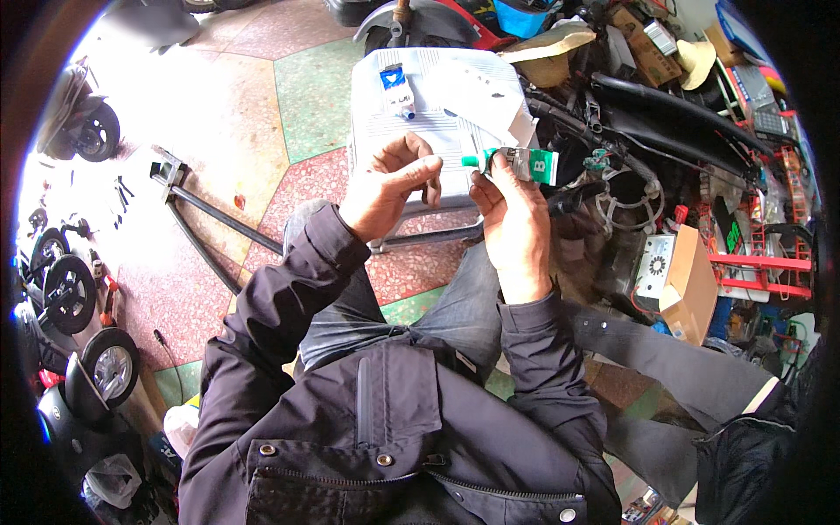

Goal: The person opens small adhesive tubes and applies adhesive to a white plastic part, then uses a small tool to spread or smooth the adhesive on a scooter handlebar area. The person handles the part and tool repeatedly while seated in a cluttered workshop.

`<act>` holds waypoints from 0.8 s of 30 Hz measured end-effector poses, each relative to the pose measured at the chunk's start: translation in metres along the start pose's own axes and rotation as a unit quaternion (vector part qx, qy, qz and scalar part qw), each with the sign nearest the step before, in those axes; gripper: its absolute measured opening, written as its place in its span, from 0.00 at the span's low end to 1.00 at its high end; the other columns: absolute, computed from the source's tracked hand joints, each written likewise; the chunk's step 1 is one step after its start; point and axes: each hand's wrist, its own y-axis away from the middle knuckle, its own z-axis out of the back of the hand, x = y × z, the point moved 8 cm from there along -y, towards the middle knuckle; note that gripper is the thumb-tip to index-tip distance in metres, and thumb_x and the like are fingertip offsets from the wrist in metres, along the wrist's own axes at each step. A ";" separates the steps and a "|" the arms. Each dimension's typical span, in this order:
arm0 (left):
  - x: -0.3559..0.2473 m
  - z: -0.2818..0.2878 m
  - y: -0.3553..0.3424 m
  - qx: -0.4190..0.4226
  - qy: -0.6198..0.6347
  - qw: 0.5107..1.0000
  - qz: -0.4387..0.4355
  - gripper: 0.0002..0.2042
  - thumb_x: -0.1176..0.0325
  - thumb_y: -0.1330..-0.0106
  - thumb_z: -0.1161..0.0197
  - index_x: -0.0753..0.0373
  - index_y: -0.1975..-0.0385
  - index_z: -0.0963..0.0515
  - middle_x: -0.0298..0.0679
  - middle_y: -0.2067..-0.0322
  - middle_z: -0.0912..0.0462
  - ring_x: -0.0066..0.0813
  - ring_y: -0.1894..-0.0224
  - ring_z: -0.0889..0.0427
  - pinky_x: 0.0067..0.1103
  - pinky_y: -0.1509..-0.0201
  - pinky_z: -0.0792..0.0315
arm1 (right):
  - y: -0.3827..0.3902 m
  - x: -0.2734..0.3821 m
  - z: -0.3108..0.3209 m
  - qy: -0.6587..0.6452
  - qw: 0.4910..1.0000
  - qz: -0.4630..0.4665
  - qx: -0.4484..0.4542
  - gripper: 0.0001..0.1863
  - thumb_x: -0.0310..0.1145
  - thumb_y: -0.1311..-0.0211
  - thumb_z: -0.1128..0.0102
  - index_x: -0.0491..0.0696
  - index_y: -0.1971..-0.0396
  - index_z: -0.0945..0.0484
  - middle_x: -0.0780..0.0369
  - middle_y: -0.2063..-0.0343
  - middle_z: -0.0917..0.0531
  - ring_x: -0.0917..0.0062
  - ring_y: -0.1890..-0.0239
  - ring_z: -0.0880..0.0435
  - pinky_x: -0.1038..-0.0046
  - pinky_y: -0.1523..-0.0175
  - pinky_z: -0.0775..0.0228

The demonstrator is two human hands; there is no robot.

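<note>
My right hand [516,219] pinches a small silver and green tube [541,166] between thumb and fingers, its green cap [470,161] pointing left. Just left of that cap is my left hand [394,188], fingers loosely curled and thumb apart from the index finger; nothing shows in it. Both hands are above a ribbed white plastic surface [372,131] in front of my knees. On this lies a second tube, blue and white [396,90], with its nozzle end toward me. A white card or sheet [490,96] rests beside it, partly behind the right hand's tube.
A black metal stand [232,226] juts out on the left. Wheels [112,367] and scooter parts line the left side. At right are a dark frame [682,122], an open cardboard box [687,289] and red racks [761,271]. Another person's leg [674,363] extends in from lower right.
</note>
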 end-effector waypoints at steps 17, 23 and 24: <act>-0.010 -0.040 -0.002 -0.079 -0.458 0.855 -0.232 0.06 0.77 0.27 0.36 0.66 0.53 0.22 0.36 0.68 0.22 0.20 0.65 0.22 0.21 0.61 0.25 | -0.004 -0.009 -0.005 -0.050 0.998 -0.015 -0.042 0.10 0.35 0.27 0.33 0.49 0.51 0.16 0.66 0.57 0.13 0.79 0.59 0.14 0.75 0.54 0.22; -0.014 -0.051 -0.007 -0.062 -0.432 0.877 -0.203 0.05 0.72 0.23 0.40 0.66 0.63 0.21 0.36 0.73 0.27 0.23 0.69 0.29 0.22 0.65 0.32 | -0.008 -0.022 0.015 -0.046 0.997 -0.048 -0.035 0.10 0.35 0.27 0.32 0.49 0.51 0.16 0.68 0.58 0.14 0.81 0.58 0.16 0.76 0.55 0.26; -0.012 -0.050 -0.009 -0.065 -0.419 0.885 -0.194 0.08 0.70 0.21 0.41 0.65 0.64 0.21 0.35 0.74 0.27 0.23 0.69 0.30 0.22 0.65 0.33 | -0.009 -0.024 0.018 -0.051 0.997 -0.049 -0.042 0.10 0.35 0.28 0.31 0.48 0.52 0.15 0.67 0.59 0.13 0.81 0.59 0.16 0.77 0.56 0.26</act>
